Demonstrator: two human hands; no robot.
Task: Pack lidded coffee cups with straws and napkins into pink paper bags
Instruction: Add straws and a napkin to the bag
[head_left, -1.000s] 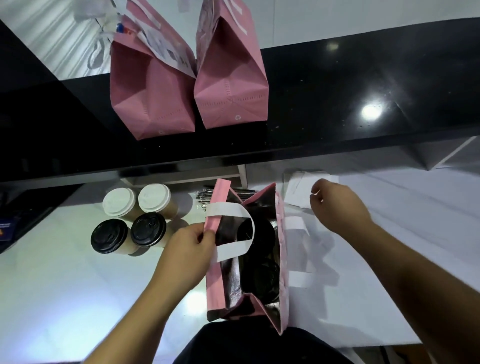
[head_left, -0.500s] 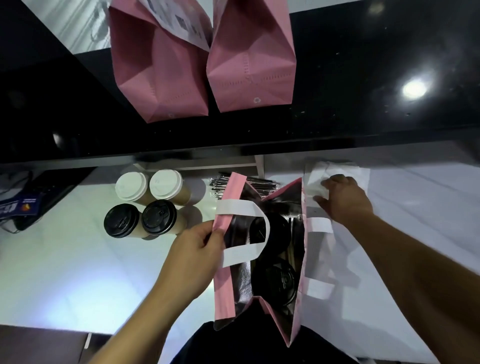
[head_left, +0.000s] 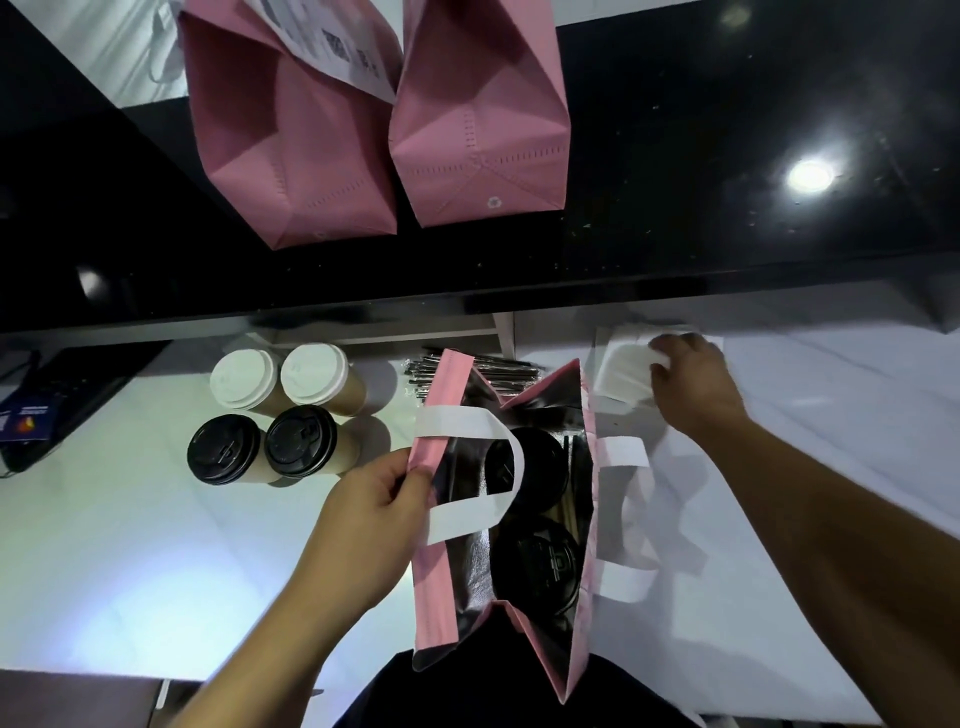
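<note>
R hand (head_left: 693, 387): was over the napkin stack (head_left: 626, 371) 1 s ago, now down on it; grip pinches the top napkins at their R edge.
L hand (head_left: 374, 519): grip unchanged, thumb & fingers pinch L rim of open pink bag (head_left: 434, 582), holding the mouth wide.
Bag: between both grips, on white worktop (head_left: 104, 545); 2 black-lidded cups (head_left: 540, 558) + straws inside.
Meaning: cups & straws look done, napkins prob. next into bag.
Spare cups (head_left: 280, 415): 4, left of L grip.
Packed bags (head_left: 467, 114): 2 on black shelf beyond.
</note>
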